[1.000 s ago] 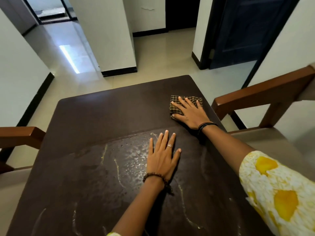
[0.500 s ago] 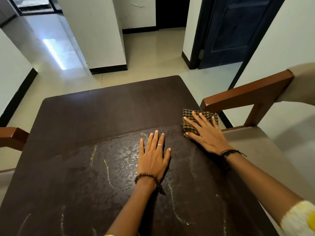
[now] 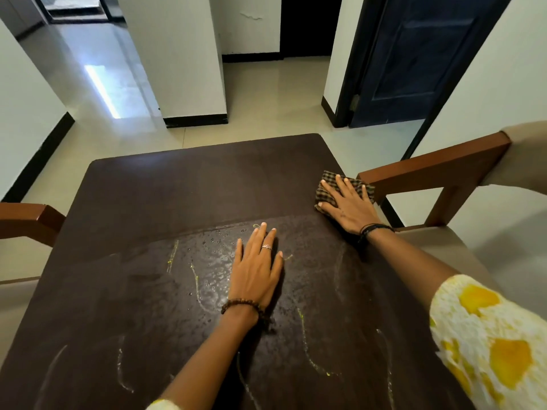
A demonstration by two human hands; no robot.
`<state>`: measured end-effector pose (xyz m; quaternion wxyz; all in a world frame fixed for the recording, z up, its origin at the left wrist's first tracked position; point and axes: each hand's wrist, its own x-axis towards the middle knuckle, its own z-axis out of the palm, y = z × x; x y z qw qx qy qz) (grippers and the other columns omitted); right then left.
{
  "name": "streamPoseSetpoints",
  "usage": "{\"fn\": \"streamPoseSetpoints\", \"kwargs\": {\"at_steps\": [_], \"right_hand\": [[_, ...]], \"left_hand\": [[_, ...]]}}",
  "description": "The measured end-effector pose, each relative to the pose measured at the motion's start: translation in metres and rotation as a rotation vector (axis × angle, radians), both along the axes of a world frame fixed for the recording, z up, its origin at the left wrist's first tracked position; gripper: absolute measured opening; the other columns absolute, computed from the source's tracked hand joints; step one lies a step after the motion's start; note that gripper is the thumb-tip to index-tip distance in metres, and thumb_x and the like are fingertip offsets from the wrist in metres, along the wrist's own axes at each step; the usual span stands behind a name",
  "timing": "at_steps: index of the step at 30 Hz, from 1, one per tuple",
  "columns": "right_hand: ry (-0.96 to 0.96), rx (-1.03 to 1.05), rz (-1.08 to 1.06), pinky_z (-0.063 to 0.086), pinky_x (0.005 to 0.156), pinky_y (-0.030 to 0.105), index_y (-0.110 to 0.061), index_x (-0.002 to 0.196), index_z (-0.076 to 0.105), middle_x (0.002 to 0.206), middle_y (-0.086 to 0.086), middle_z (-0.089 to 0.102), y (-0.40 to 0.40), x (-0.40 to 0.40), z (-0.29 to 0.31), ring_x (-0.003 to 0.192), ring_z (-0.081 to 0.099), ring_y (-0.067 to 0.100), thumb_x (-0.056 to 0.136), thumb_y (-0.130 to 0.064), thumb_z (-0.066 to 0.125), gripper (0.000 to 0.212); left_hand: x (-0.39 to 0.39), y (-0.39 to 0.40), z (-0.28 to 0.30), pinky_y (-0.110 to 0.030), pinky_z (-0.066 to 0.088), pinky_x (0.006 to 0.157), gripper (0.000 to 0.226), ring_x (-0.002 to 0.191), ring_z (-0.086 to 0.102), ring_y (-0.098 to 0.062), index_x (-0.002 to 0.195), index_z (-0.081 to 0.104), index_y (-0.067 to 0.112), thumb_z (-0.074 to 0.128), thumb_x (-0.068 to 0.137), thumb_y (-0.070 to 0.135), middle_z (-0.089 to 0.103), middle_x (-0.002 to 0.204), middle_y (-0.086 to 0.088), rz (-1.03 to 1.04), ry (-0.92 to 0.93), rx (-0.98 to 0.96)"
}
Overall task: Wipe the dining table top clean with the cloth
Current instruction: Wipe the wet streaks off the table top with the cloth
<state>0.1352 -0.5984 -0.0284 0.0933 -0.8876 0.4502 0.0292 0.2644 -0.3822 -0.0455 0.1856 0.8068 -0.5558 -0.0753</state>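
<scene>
Sliding back along the table (image 3: 148, 202) edge, right hand (image 3: 350, 207) presses cloth (image 3: 325, 180) flat; left hand (image 3: 256, 269) stays spread.

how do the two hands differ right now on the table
The right hand presses flat on the checked cloth near the table's right edge; the left hand lies bare on the wet, streaked middle of the top. The left hand wears a ring and a brown bead bracelet; the right has thin black bands at the wrist. The right hand reaches farther from the person than the left. Both are flat, palm down, fingers extended.
</scene>
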Motion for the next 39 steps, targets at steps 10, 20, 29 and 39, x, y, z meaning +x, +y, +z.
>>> {"fn": "streamPoseSetpoints", "kwargs": {"at_steps": [10,20,29,39], "right_hand": [[-0.048,-0.023,-0.132,0.0,0.115,0.056,-0.022,0.15,0.006,0.159,0.008,0.001,0.066,0.087,0.004,0.146,0.001,0.029,0.096,-0.051,0.029,0.066],[-0.094,0.005,0.3,-0.005,0.114,0.055,-0.024,0.15,0.011,0.159,0.008,0.004,0.203,0.238,0.002,0.146,0.001,0.027,0.096,-0.049,0.031,0.063],[-0.078,0.013,0.092,0.0,0.117,0.051,-0.024,0.15,0.009,0.16,0.002,0.001,0.108,0.161,0.002,0.147,0.002,0.02,0.095,-0.05,0.033,0.065],[-0.045,0.007,-0.088,-0.002,0.115,0.057,-0.027,0.15,0.009,0.16,0.004,-0.001,0.132,0.217,0.005,0.146,-0.002,0.027,0.097,-0.049,0.027,0.059]], "left_hand": [[0.106,0.132,-0.002,-0.037,-0.005,0.113,0.073,0.136,-0.004,-0.006,0.143,0.007,0.032,-0.003,0.08,0.067,0.003,0.152,0.005,0.257,-0.031,0.07],[0.107,0.132,-0.004,-0.03,-0.009,0.113,0.081,0.14,0.002,-0.009,0.144,0.02,0.014,0.004,0.079,0.059,0.009,0.154,-0.001,0.275,-0.027,0.025],[0.135,0.178,0.0,-0.042,-0.004,0.113,0.056,0.139,0.007,-0.014,0.14,0.032,0.011,0.039,0.094,0.042,0.02,0.152,-0.008,0.369,-0.043,0.019],[0.153,0.204,-0.003,-0.078,0.024,0.082,0.057,0.12,0.048,-0.038,0.123,0.056,0.007,0.031,0.085,0.042,0.051,0.13,-0.022,0.612,-0.073,0.156]]}}
